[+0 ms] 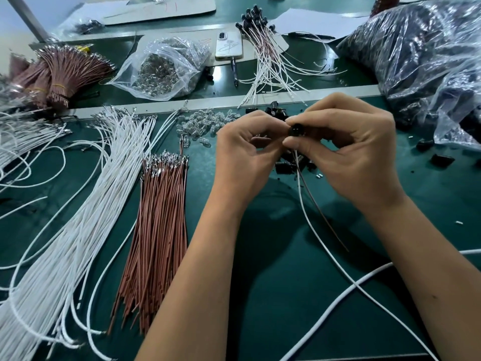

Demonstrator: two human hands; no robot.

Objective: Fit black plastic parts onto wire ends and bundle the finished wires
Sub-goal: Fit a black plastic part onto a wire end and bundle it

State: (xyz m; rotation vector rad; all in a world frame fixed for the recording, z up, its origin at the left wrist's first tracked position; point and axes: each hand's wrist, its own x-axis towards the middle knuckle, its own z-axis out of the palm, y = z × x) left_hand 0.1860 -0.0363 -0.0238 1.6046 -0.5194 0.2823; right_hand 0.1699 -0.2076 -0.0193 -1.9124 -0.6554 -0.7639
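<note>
My right hand (354, 152) pinches a small black plastic part (295, 130) between thumb and forefinger above the green table. A white wire (304, 214) and a brown wire (322, 217) hang down from the part toward me. My left hand (244, 152) is curled close beside it, its fingertips at the part; what they hold is hidden. Loose black parts (289, 162) lie on the table under my hands. A fan of finished wires (263, 56) with black ends lies at the back.
White wires (86, 204) and brown wires (161, 217) lie in piles at the left. Clear bulbs (205, 123) are scattered near a bag of them (166, 69). A phone (229, 45), a pen, bundled brown wires (59, 71) and a large bag of black parts (421, 56) sit behind.
</note>
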